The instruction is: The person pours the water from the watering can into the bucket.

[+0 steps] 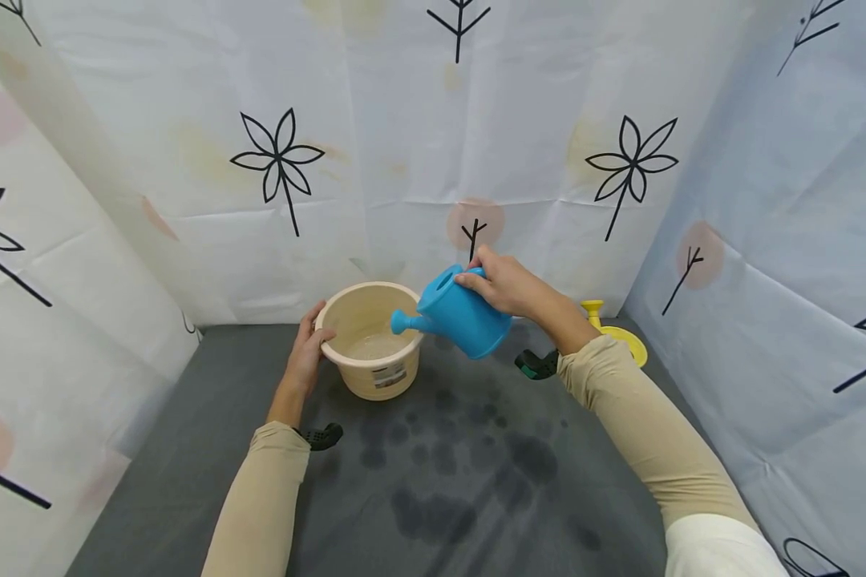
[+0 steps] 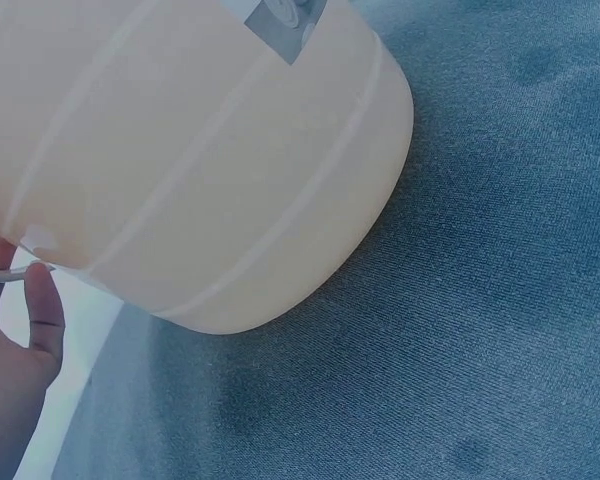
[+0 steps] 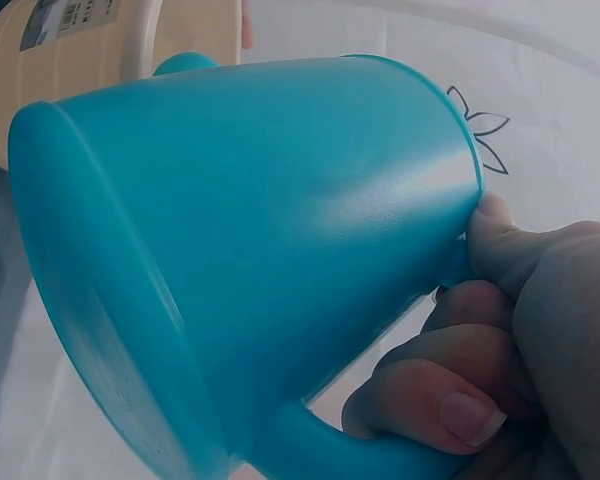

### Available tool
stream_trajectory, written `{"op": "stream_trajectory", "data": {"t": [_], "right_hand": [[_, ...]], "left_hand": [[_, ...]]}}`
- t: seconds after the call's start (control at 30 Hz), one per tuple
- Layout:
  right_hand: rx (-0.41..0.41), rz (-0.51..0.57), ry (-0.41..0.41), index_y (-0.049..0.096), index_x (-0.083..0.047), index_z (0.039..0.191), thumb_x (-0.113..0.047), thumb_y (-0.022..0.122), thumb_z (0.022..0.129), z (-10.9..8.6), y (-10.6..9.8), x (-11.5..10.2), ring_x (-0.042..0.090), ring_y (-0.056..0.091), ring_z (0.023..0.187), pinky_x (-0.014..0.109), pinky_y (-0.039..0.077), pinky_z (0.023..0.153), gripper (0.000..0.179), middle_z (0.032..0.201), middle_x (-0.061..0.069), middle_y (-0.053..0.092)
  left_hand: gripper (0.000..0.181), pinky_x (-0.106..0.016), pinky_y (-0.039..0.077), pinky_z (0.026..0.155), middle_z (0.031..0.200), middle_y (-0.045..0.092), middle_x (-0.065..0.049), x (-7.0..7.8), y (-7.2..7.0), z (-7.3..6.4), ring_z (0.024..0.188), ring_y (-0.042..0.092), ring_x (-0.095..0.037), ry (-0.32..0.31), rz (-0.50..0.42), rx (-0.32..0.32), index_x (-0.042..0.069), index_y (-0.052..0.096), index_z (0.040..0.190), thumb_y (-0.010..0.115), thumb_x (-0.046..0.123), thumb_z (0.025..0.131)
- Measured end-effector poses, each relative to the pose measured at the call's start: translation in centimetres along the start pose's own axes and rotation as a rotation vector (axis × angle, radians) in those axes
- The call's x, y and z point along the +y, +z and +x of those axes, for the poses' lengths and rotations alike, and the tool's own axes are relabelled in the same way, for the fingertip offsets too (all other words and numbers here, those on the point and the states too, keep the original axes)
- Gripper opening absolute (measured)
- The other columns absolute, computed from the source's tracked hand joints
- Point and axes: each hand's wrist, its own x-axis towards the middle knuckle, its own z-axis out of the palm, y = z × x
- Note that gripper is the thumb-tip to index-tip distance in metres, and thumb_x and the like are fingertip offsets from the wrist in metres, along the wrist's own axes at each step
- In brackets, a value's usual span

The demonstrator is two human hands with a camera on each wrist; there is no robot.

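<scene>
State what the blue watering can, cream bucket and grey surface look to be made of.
Watering can: likely plastic, semi-gloss; its smooth side carries a soft highlight.
Bucket: probably plastic, satin, with moulded-looking bands around it.
Grey surface: apparently matte fabric, showing fine textile grain up close.

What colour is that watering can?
The watering can is bright blue, all over what shows; the head view shows it best.

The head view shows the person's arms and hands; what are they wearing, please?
Beige sleeves cover both arms, with white fabric further up the right. Two black wrist devices show, the right one marked green. The left hand and right hand are ungloved.
</scene>
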Motion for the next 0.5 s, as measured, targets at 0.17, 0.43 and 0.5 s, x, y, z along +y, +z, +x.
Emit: {"op": "stream_trajectory", "data": {"t": [0.17, 0.43, 0.5], "right_hand": [[-0.005, -0.009, -0.010, 0.042, -0.004, 0.117, -0.034, 0.046, 0.109, 0.1, -0.1, 0.0, 0.030, 0.055, 0.089, 0.042, 0.042, 0.079, 0.031, 0.094, 0.016, 0.052], [0.005, -0.018, -0.035, 0.043, -0.004, 0.113, -0.031, 0.048, 0.109, 0.1, -0.2, -0.1, 0.027, 0.053, 0.082, 0.041, 0.041, 0.076, 0.028, 0.085, 0.011, 0.047], [0.006, -0.020, -0.036, 0.043, -0.004, 0.113, -0.031, 0.048, 0.109, 0.1, -0.2, -0.1, 0.027, 0.053, 0.082, 0.041, 0.041, 0.076, 0.028, 0.084, 0.011, 0.047]], "left_hand": [[0.067, -0.019, 0.049, 0.077, 0.167, 0.027, -0.015, 0.8, 0.0, -0.4, 0.113, 0.056, -0.012, -0.017, -0.006, -0.015, 0.025, 0.018, 0.165, 0.044, 0.011, 0.105], [0.069, -0.019, 0.048, 0.079, 0.166, 0.028, -0.017, 2.6, 0.5, -1.6, 0.134, 0.047, -0.034, -0.017, -0.009, -0.035, 0.021, 0.017, 0.165, 0.044, 0.009, 0.103], [0.069, -0.019, 0.048, 0.079, 0.166, 0.027, -0.017, 2.7, 0.5, -1.6, 0.139, 0.041, -0.041, -0.016, -0.023, -0.035, 0.021, 0.017, 0.165, 0.044, 0.009, 0.103]]}}
